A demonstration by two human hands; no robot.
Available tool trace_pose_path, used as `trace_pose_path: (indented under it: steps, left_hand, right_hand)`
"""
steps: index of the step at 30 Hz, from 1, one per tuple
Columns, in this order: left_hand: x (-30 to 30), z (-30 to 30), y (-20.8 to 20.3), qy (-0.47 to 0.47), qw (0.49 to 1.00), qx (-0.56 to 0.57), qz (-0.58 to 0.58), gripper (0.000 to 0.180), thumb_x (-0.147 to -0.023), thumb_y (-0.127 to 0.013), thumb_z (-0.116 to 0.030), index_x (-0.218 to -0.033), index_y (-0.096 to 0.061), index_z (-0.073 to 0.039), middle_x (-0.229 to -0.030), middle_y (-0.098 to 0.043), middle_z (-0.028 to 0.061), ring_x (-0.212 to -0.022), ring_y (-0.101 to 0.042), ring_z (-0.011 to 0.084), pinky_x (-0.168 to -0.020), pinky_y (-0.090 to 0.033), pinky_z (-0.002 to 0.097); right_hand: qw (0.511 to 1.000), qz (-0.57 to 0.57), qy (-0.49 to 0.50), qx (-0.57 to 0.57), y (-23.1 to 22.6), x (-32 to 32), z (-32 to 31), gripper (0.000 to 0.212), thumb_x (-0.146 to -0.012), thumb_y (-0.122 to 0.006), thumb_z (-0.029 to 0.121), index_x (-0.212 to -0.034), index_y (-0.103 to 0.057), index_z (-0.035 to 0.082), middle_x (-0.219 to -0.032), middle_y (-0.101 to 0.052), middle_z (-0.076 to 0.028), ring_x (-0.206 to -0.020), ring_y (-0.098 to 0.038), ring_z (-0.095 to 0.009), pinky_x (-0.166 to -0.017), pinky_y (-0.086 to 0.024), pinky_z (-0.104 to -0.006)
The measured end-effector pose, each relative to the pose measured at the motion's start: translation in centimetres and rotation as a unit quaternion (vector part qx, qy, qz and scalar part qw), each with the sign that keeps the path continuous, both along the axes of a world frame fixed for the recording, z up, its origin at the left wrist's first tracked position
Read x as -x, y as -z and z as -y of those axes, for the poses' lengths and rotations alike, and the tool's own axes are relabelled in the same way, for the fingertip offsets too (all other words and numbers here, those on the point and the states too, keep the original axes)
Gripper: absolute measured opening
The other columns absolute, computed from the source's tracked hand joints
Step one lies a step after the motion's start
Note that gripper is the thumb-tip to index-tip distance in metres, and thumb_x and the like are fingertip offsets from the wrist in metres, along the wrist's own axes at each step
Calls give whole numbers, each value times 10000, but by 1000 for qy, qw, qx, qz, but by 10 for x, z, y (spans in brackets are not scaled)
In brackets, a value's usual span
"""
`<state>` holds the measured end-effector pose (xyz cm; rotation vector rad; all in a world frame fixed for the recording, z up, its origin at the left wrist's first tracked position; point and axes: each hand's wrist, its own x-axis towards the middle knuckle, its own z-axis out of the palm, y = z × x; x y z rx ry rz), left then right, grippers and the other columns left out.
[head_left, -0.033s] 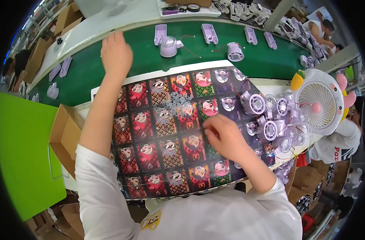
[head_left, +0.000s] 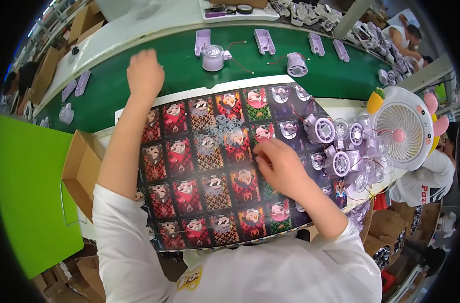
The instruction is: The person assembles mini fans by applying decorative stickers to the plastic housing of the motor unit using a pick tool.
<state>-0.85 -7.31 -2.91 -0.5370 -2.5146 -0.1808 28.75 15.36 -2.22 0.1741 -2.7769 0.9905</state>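
My left hand (head_left: 145, 76) hangs over the belt (head_left: 181, 68), right hand (head_left: 281, 167) over the mat (head_left: 209, 164); fingers curled, can't tell if holding. Looks part-done: purple units (head_left: 341, 164) heaped mat-right, grey bits (head_left: 221, 129) loose, shells (head_left: 263, 41) separate.

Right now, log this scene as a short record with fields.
Left hand: over the green belt; grip unclear
Right hand: over the picture-covered mat, fingers curled; grip unclear
Small pieces: grey, loose pile on the mat
Purple parts: clustered at the mat's right
Fan: white, right of the purple parts
Box: cardboard, left of the mat
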Motion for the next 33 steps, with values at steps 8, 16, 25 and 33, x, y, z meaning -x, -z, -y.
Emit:
trace_pose_path:
  steps: [8, 16, 25, 33]
  left_hand:
    - [3, 34, 53, 101, 992, 59, -39, 169, -895, -603, -224, -968, -703, -109, -983, -692, 100, -1078, -599, 319, -977, -425, 495]
    - [-10, 62, -27, 189, 858, -469, 91, 325, -1038, -443, -246, -943, -640, -6, -743, -644, 47, -721, -609, 139, -663, -474, 281]
    - [-245, -2, -38, 219, 874, -370, 224, 154, -947, -519, -131, -894, -635, -45, -916, -668, 119, -746, -636, 261, -687, -513, 366]
    - [-293, -36, -11, 333, 853, -344, 205, 108, -849, -608, -1, -955, -615, 18, -995, -665, 146, -869, -624, 338, -754, -516, 429]
  right_hand:
    - [983, 19, 41, -177, 27, 36, 27, 106, -777, -598, 2, -879, -586, -28, -871, -587, -193, -843, -638, -357, -741, -541, -433]
    - [996, 55, 10, -69, 4, 17, 19, 89, -804, -623, 51, -870, -598, -4, -837, -608, -161, -774, -639, -321, -674, -515, -431]
    - [898, 209, -15, 387, -22, -39, 20, 25, -939, -530, 5, -954, -518, 20, -813, -573, -18, -726, -574, -71, -612, -458, -243]
    - [931, 130, 0, 340, -33, -54, 18, 76, -883, -585, -45, -941, -560, -3, -858, -594, -53, -741, -592, -101, -634, -493, -252]
